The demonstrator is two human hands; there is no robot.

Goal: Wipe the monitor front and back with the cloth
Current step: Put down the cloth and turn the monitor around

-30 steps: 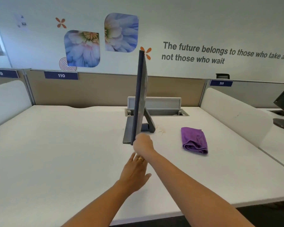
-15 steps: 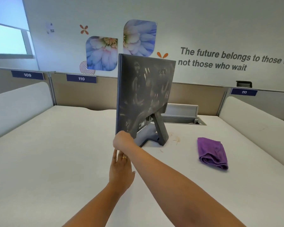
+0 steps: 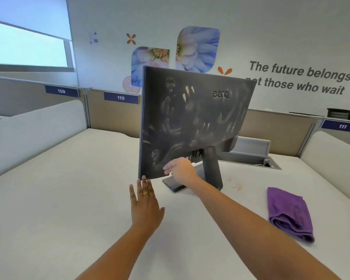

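**Q:** What occupies the left of the view?
**A:** A window point(image 3: 28, 45) at ten o'clock. Below it are desk dividers bearing plate 109 point(image 3: 61, 91) and plate 110 point(image 3: 120, 98). The white desk point(image 3: 59, 199) fills the lower field.

**Q:** And the left hand?
**A:** The left hand point(image 3: 146, 207) is at seven o'clock from the monitor's centre, palm down, with a ring point(image 3: 146, 193) on one finger. Its fingers are straight, spread and released, grasping nothing. The longest fingertips point(image 3: 143, 178) reach the monitor's lower left corner.

**Q:** Where is the monitor?
**A:** The monitor point(image 3: 190, 118) is mid-desk, upright on its stand point(image 3: 210, 164), with its back to the viewer. Pale dust smears and finger marks cover the panel. The logo point(image 3: 221, 94) sits at one o'clock on it.

**Q:** The right hand?
**A:** The right hand point(image 3: 180, 170) is at six o'clock of the panel. Its fingers are stretched leftward against the lower back edge, not clenched. The hand is blurred, and the thumb's position cannot be told.

**Q:** Farther right?
**A:** A cable hatch point(image 3: 251, 156) lies at three o'clock from the stand. The purple cloth point(image 3: 289, 215) lies folded on the desk at four o'clock from the stand, well apart from both hands. Plate 111 point(image 3: 341, 126) is at two o'clock.
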